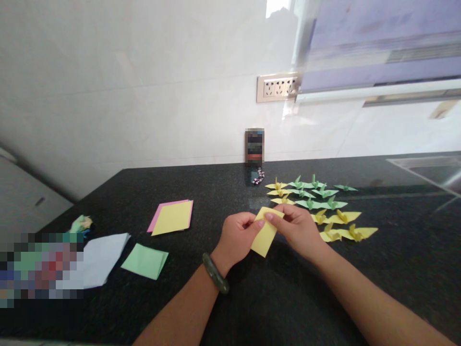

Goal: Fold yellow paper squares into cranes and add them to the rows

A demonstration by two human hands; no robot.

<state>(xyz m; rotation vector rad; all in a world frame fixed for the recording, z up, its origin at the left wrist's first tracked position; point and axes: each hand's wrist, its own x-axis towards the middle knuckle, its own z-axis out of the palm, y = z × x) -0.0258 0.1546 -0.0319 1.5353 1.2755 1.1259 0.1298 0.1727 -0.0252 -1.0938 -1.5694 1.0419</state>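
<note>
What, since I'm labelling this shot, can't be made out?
All in the head view:
- Held yellow paper: underside, facing away.
- Left hand and right hand: some fingertips, behind hands and paper.
- Upright dark object: its front, pixelated.
- White paper: left part, under pixelation.
- Pink paper: mostly covered by a yellow sheet.

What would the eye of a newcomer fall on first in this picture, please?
Probably on the yellow and green folded paper birds, set in rows on the dark countertop, beyond and to the right of the hands. Next, perhaps, on the yellow paper near the centre, held between the left hand and the right hand. The dark green bangle on the left wrist also stands out.
</note>
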